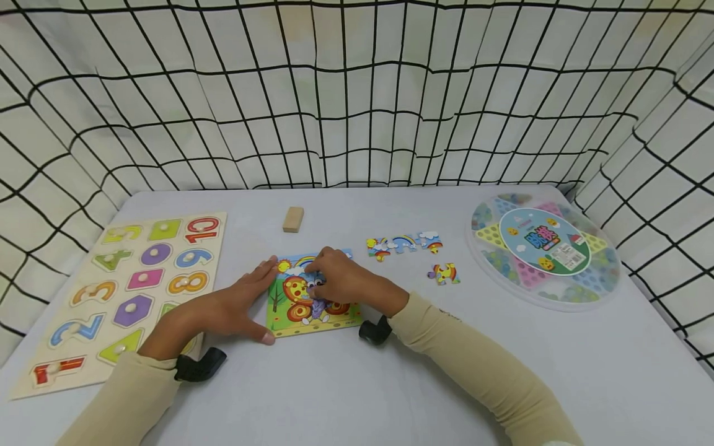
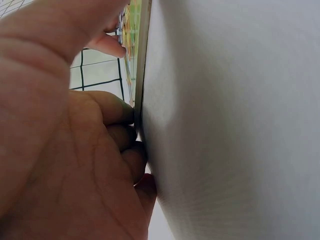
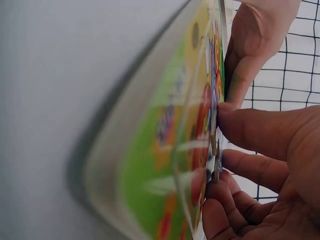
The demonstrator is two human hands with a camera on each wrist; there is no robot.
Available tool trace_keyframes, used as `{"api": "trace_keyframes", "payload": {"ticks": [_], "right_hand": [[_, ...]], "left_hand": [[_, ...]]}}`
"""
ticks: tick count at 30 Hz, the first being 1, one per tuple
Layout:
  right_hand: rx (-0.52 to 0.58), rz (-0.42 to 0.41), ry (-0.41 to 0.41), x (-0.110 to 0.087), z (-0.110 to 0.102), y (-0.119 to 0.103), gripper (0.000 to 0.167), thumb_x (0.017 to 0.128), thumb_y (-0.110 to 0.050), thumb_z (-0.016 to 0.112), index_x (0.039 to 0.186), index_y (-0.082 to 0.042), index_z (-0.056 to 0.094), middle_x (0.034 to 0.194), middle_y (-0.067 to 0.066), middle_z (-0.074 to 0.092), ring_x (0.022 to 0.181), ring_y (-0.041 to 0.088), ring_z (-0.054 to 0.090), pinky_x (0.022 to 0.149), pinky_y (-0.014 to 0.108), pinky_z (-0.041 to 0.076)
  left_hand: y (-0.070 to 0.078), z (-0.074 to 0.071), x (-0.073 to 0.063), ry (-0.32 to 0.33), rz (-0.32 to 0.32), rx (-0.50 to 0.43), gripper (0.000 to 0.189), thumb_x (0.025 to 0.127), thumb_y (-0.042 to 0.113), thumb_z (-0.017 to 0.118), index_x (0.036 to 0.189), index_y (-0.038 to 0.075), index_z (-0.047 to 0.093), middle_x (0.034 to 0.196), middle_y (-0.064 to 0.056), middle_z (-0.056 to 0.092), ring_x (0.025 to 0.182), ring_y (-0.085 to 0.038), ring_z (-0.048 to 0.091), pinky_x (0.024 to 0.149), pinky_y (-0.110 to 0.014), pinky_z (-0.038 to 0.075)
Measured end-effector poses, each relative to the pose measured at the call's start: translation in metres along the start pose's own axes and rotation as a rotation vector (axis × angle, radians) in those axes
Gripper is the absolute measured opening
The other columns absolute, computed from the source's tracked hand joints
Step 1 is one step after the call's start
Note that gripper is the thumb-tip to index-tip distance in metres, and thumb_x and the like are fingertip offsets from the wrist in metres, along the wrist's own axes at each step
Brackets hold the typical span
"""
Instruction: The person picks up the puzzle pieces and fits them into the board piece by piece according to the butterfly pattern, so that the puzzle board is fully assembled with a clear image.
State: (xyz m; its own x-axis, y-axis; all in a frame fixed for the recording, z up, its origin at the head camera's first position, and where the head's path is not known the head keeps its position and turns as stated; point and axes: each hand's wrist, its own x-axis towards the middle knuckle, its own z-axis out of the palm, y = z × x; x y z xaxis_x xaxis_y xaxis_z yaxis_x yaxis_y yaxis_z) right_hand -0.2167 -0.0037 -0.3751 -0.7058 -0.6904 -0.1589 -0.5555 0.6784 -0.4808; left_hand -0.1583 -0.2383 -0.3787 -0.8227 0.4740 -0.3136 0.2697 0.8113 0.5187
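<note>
Green and yellow, a puzzle board lies on the pale table before us; we see the left hand, fingers spread, touching its left edge while the right hand pinches a piece over its picture.

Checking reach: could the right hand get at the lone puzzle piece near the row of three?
Probably yes: bare tabletop lies between the right hand and the lone puzzle piece, though that hand is busy over the puzzle board.

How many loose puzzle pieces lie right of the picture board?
4: sun piece, rainbow piece, cloud piece in a row; yellow piece nearer the viewer. The right hand may hide more.
</note>
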Motion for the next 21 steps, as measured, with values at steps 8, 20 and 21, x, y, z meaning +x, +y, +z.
{"api": "trace_keyframes", "payload": {"ticks": [8, 20, 21], "right_hand": [[-0.021, -0.003, -0.011, -0.001, -0.001, 0.001, 0.049, 0.092, -0.029, 0.069, 0.136, -0.011, 0.059, 0.127, 0.007, 0.049, 0.113, 0.017, 0.044, 0.087, 0.023, 0.044], [0.034, 0.021, -0.081, -0.007, -0.015, 0.001, 0.062, 0.093, -0.029, 0.067, 0.147, -0.010, 0.043, 0.133, 0.008, 0.047, 0.105, 0.014, 0.050, 0.085, 0.023, 0.047], [0.058, 0.027, -0.083, -0.007, -0.017, 0.002, 0.063, 0.094, -0.029, 0.067, 0.148, -0.010, 0.042, 0.134, 0.008, 0.047, 0.104, 0.014, 0.051, 0.084, 0.023, 0.048]], "left_hand": [[0.000, 0.000, 0.000, -0.005, 0.002, -0.001, 0.125, 0.069, 0.056, 0.082, 0.156, 0.004, 0.009, 0.163, -0.010, -0.007, 0.145, -0.042, -0.002, 0.112, -0.063, 0.011], [0.000, 0.000, -0.001, -0.010, -0.004, -0.001, 0.124, 0.069, 0.056, 0.082, 0.156, 0.004, 0.009, 0.163, -0.010, -0.007, 0.145, -0.041, -0.002, 0.112, -0.061, 0.011], [0.000, 0.000, -0.001, -0.011, -0.005, -0.002, 0.124, 0.069, 0.055, 0.082, 0.156, 0.004, 0.009, 0.162, -0.011, -0.007, 0.145, -0.041, -0.003, 0.112, -0.061, 0.010]]}}
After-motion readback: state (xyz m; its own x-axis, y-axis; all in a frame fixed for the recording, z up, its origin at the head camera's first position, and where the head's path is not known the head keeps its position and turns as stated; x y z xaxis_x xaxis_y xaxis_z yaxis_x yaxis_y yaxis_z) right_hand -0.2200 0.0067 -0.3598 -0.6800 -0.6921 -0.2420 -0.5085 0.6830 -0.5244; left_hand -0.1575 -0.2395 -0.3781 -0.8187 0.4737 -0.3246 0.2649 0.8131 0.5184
